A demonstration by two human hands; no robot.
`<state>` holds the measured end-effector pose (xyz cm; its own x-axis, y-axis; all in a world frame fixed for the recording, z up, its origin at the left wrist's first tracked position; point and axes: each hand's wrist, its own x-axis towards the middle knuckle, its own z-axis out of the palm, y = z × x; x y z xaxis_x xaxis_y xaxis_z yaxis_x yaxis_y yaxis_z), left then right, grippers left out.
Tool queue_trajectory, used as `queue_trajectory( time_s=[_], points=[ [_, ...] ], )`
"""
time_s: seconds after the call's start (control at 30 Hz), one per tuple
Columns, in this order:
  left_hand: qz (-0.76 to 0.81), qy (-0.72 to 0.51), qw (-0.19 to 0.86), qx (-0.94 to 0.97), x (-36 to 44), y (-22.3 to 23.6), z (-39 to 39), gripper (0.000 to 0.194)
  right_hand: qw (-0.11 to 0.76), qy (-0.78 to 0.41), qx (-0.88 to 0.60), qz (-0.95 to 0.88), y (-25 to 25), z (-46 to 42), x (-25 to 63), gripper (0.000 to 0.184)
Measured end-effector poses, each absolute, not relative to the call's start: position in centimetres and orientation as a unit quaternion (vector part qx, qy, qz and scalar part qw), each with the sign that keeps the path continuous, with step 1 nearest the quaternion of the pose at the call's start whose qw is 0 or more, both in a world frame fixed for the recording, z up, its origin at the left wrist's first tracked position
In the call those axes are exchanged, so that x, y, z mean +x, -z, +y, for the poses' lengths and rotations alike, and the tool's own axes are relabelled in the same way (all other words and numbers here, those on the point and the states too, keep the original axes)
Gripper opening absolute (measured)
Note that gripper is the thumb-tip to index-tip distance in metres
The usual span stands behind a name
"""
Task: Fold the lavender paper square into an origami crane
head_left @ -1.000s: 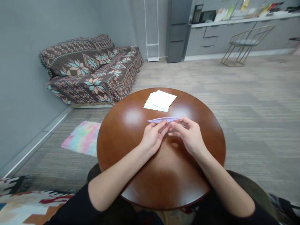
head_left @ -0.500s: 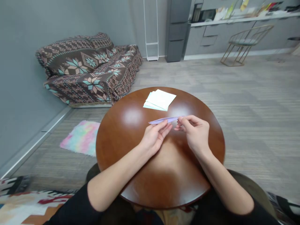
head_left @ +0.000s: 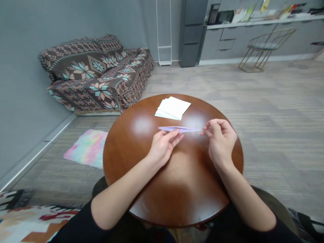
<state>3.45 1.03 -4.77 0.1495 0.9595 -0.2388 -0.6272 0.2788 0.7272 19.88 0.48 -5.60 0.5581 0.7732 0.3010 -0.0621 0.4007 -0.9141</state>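
Note:
A long, narrow folded piece of lilac paper (head_left: 177, 129) is held just above the round brown wooden table (head_left: 141, 158). My left hand (head_left: 163, 146) pinches its left half between thumb and fingers. My right hand (head_left: 220, 140) is at its right tip, fingers curled and pressed together in a pinch; whether they touch the tip I cannot tell. A small stack of white square sheets (head_left: 173, 108) lies at the table's far side, beyond the folded paper.
A sofa under a patterned brown throw (head_left: 96, 76) stands at the back left. A pastel fluffy rug (head_left: 87, 148) lies on the floor left of the table. A wire chair (head_left: 265, 47), grey cabinets and a cluttered counter line the far wall.
My right hand has slid rightward along the folded paper to its tip. The left hand has kept its hold and the paper now lies more level.

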Motion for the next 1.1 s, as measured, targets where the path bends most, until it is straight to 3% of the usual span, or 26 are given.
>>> queue_trajectory(
  time_s=[0.2, 0.33, 0.43, 0.63, 0.77, 0.9, 1.1],
  points=[
    [0.351, -0.540, 0.642, 0.416, 3.18, 4.53, 1.07, 0.018, 0.581, -0.398, -0.434, -0.562, 5.18, -0.29, 19.16, 0.022],
    [0.366, -0.506, 0.614, 0.484, 2.86, 4.53, 1.43, 0.015, 0.527, -0.426, -0.414, -0.608, 5.29, -0.43, 19.16, 0.023],
    [0.372, -0.470, 0.602, 0.527, 2.75, 4.63, 1.36, 0.015, 0.517, -0.391, -0.440, -0.621, 5.57, -0.35, 19.18, 0.022],
    [0.397, -0.450, 0.483, 0.638, 2.82, 5.09, 0.92, 0.014, 0.525, -0.347, -0.470, -0.619, 5.84, -0.31, 18.99, 0.017],
    [0.398, -0.470, 0.511, 0.600, 2.98, 5.01, 0.78, 0.018, 0.542, -0.307, -0.467, -0.627, 5.90, -0.30, 18.93, 0.009],
    [0.390, -0.462, 0.496, 0.623, 2.92, 4.86, 0.82, 0.013, 0.542, -0.348, -0.464, -0.608, 6.00, -0.25, 19.06, 0.009],
    [0.383, -0.428, 0.478, 0.665, 2.78, 5.13, 1.16, 0.024, 0.544, -0.350, -0.478, -0.594, 5.99, -0.29, 19.20, 0.010]
  ],
)
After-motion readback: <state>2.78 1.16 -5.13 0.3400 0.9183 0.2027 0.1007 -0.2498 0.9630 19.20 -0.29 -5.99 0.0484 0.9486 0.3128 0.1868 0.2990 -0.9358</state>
